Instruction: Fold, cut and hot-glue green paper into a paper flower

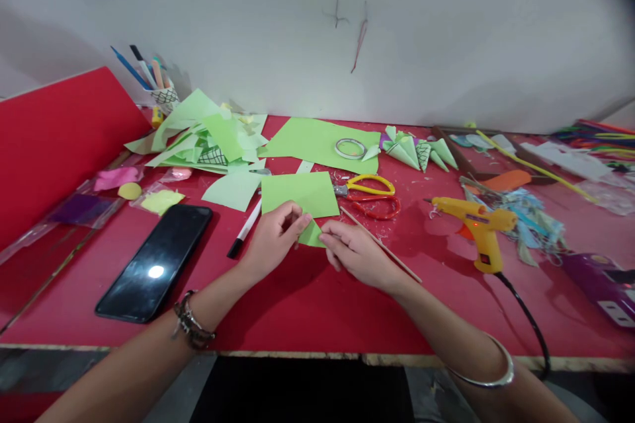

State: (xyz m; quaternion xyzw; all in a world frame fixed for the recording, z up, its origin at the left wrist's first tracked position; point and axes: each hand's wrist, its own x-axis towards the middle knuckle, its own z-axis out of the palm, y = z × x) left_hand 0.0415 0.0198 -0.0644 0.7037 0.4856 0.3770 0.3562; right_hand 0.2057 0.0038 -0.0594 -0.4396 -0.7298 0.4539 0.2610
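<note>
The small piece of green paper [311,234] is up between the person's two hands, over the near edge of a larger green sheet [302,190], and from where I stand it looks like fingertip shaping, perhaps a fold or roll. The left hand [270,238] pinches it at the upper left, thumb and finger closed; the right hand [360,254] has its right end between closed fingertips, so the paper spans the little gap between the grips. Any further turn would call, I'd judge, for one pinch to ease off while the other bears the paper, with a light touch so it doesn't crush. How firmly either presses, I can't tell. Just past the right hand a thin stick [387,248] lies slantwise, and behind it is a tool with yellow and red handles [370,178]. A marker [247,228] and a phone [156,264] lie over on the left, green paper cones [404,152] sit further back, and a yellow glue gun [483,221] rests well off to the right on the red tabletop [297,310].
</note>
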